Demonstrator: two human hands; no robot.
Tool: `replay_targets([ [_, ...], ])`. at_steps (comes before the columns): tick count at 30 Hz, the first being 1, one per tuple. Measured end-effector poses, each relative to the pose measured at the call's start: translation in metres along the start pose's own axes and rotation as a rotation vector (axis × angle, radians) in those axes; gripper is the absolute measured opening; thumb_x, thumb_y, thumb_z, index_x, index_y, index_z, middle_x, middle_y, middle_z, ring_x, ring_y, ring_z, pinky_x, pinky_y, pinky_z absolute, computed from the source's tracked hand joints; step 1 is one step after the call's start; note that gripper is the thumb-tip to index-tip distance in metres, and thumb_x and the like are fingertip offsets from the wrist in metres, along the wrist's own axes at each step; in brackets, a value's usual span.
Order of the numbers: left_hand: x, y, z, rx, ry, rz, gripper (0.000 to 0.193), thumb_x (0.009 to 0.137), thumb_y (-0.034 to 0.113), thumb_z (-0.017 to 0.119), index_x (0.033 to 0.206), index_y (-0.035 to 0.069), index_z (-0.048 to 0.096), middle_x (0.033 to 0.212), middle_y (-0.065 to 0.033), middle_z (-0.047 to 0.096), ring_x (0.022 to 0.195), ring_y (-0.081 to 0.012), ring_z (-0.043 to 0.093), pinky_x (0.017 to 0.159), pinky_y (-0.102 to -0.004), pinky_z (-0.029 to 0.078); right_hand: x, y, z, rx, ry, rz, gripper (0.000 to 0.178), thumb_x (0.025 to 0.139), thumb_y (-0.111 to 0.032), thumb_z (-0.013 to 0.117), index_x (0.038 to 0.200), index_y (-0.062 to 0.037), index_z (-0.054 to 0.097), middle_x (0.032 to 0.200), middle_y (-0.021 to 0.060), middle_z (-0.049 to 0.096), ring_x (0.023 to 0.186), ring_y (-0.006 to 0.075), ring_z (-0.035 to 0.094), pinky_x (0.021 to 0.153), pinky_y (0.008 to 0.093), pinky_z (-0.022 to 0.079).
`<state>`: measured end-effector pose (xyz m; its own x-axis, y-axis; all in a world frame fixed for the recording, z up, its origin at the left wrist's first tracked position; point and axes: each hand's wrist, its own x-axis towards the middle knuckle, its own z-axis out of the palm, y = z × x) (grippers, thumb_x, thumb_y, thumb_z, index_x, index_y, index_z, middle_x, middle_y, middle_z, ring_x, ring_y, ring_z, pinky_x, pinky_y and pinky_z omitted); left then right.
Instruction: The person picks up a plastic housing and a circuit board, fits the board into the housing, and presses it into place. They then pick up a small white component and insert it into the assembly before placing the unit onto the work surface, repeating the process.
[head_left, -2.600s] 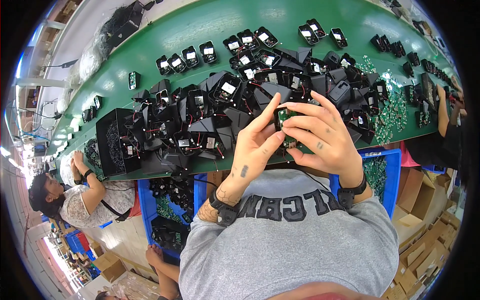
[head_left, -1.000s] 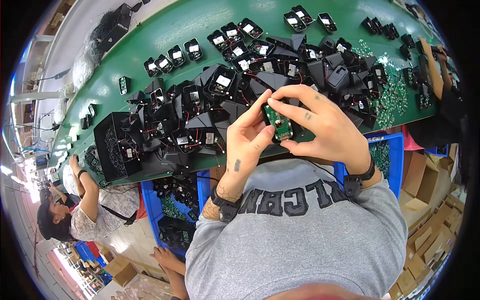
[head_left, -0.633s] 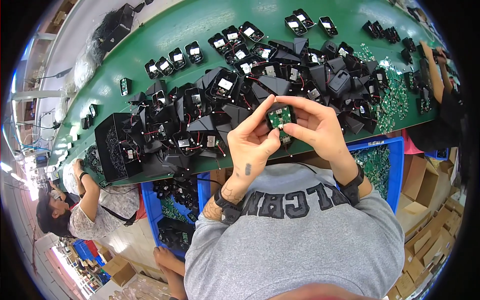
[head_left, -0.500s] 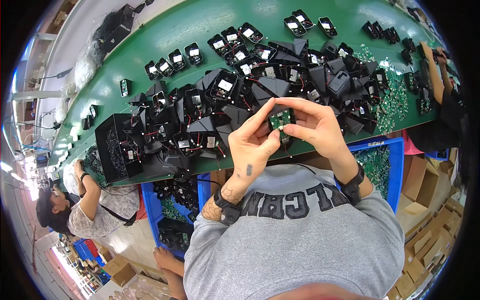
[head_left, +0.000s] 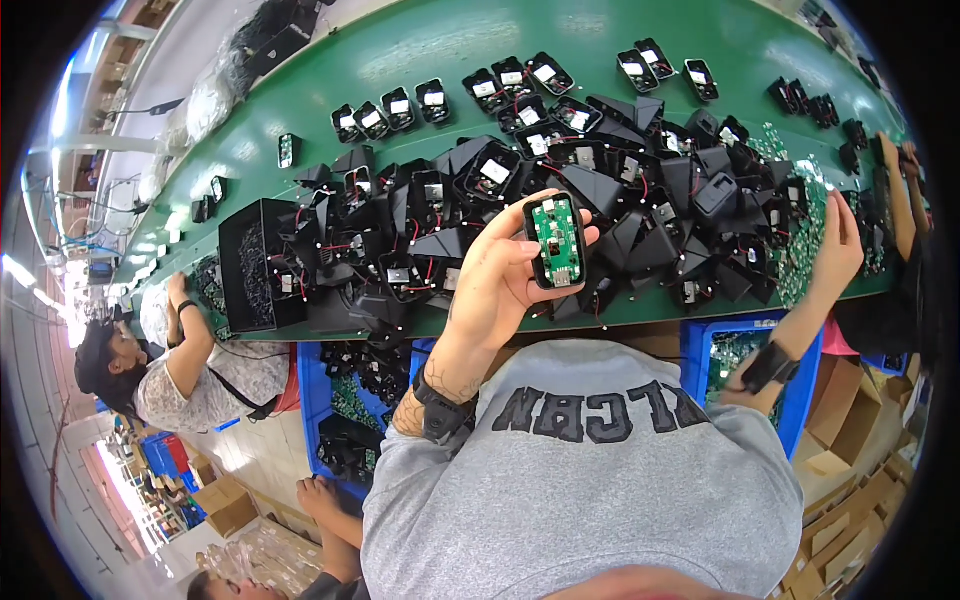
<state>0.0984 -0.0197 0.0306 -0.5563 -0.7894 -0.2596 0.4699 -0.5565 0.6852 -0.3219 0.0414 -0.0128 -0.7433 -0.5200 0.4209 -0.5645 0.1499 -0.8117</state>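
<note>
My left hand [head_left: 492,287] is wrapped round a small black case [head_left: 537,262], held up above the near side of the table. A green circuit board [head_left: 556,236] with white and metal connectors lies in the case and faces up. Off to the right, my right hand [head_left: 841,255] reaches over a heap of small green circuit boards [head_left: 789,270] with its fingers stretched out; I see nothing in it. Beyond my left hand spreads a pile of black housings [head_left: 490,172] with red wires and silvery-white blocks inside.
Rows of black cases [head_left: 433,98] stand farther back on the green table [head_left: 420,60]. A black box of small dark parts [head_left: 262,265] is at the left. Blue bins [head_left: 806,385] sit below the table edge. Other people work at the left and right ends.
My right hand has let go of the case and moved right to the heap of boards. My left hand alone now holds the case, turned so the board shows fully. The view has shifted slightly.
</note>
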Motion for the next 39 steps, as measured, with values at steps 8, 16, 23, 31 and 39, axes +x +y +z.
replay_targets([
  [8, -0.002, 0.019, -0.011, 0.221, 0.116, 0.113, 0.054, 0.086, 0.011, 0.046, 0.139, 0.003, 0.036, 0.127, -0.0195, 0.053, 0.116, -0.0299, 0.056, 0.082, -0.0405, 0.057, 0.026, 0.132, -0.004, -0.588, -0.239, -0.129, 0.025, 0.087, -0.02, 0.063, 0.103, -0.0018, 0.068, 0.103, 0.0134, 0.066, 0.095, 0.0254, 0.063, 0.085, 0.0314, 0.047],
  [16, 0.011, 0.127, -0.074, 0.864, 0.594, 0.583, 0.039, 0.089, 0.008, 0.051, 0.128, 0.005, 0.052, 0.111, -0.007, 0.058, 0.091, -0.0141, 0.06, 0.066, -0.0286, 0.056, 0.044, 0.163, -0.016, -0.389, -0.298, -0.003, 0.031, 0.089, -0.024, 0.063, 0.112, -0.003, 0.066, 0.108, 0.011, 0.066, 0.098, 0.0196, 0.061, 0.087, 0.0303, 0.045],
  [23, 0.065, 0.262, -0.28, 1.238, 0.872, 0.212, 0.037, 0.083, 0.007, 0.056, 0.116, -0.009, 0.054, 0.097, -0.017, 0.063, 0.077, -0.026, 0.068, 0.059, -0.0355, 0.06, 0.043, 0.166, 0.0, -0.517, -0.314, -0.176, 0.026, 0.084, -0.02, 0.066, 0.102, 0.0001, 0.067, 0.1, 0.0135, 0.066, 0.094, 0.0264, 0.062, 0.086, 0.034, 0.046],
  [31, 0.09, 0.248, -0.309, 1.539, 0.964, 0.122, 0.028, 0.077, 0.007, 0.067, 0.104, 0.003, 0.068, 0.089, -0.0151, 0.069, 0.082, -0.0228, 0.069, 0.067, -0.0377, 0.058, 0.038, 0.165, -0.003, -0.444, -0.112, -0.061, 0.025, 0.086, -0.023, 0.065, 0.093, 0.0004, 0.066, 0.09, 0.0108, 0.066, 0.083, 0.0229, 0.062, 0.077, 0.0331, 0.047],
  [39, 0.132, 0.24, -0.292, 1.977, 0.769, 0.076, 0.034, 0.071, 0.031, 0.073, 0.093, 0.006, 0.071, 0.09, -0.0199, 0.068, 0.088, -0.0334, 0.066, 0.081, -0.0391, 0.052, 0.041, 0.158, 0.002, -0.227, -0.037, 0.047, 0.027, 0.091, -0.026, 0.059, 0.102, -0.0013, 0.059, 0.085, 0.0077, 0.066, 0.078, 0.015, 0.061, 0.07, 0.0283, 0.047],
])
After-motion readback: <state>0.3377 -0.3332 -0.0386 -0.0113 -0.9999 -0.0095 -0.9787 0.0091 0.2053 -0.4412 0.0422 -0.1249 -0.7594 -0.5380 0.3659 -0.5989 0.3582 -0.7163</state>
